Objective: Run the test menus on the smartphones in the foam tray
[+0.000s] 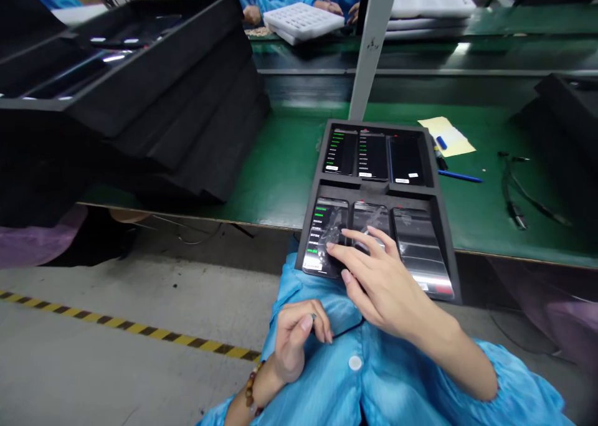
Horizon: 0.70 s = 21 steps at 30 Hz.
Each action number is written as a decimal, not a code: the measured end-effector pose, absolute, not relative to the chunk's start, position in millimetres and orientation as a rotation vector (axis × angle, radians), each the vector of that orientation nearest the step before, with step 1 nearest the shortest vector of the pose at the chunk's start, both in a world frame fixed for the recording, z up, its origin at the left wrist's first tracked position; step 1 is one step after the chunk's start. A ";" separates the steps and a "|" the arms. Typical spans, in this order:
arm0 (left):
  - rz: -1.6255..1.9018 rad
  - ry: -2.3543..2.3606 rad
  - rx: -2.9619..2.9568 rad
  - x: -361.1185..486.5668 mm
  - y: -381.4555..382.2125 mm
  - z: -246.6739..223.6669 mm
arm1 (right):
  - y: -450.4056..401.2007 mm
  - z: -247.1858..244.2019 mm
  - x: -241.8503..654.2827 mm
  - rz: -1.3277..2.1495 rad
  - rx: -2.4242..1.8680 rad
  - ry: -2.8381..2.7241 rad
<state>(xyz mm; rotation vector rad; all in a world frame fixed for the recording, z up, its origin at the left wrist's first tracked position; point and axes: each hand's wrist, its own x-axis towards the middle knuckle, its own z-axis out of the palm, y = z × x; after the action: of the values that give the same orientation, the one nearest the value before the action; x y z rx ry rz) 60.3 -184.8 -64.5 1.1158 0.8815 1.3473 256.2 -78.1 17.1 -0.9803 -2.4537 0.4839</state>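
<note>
A black foam tray holds several phones in two rows and juts over the table's front edge. My right hand is over the front row with its fingers spread. Its index fingertip is at the screen of the front left phone, which shows green and white text lines. The front middle phone is partly covered by my fingers. At the front right lies a phone with a reflective screen. My left hand is in front of my blue gown, fingers curled in, thumb near the index finger; whether anything is between them is hidden.
Large black foam trays are stacked at the left. On the green table, right of the tray, lie yellow paper, a blue pen and a cable. A metal post stands behind; people in blue sit across.
</note>
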 end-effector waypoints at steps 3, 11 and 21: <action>1.268 0.775 1.171 56.9 -179.8 -47.9 | -97.9 26.6 272.1 0.618 -0.867 -2.370; 1.127 0.485 1.332 59.6 -144.2 9.2 | -148.5 44.8 304.5 1.105 -0.933 -2.327; 1.182 1.446 1.319 7.4 -65.0 -4.9 | -10.4 53.4 457.0 0.639 -1.990 -1.410</action>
<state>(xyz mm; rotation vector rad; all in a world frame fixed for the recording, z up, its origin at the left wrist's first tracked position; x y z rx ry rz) 7.4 -65.0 -4.9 1.3190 1.4457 1.1822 457.0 -10.4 53.4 -1.9904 -1.4101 0.6390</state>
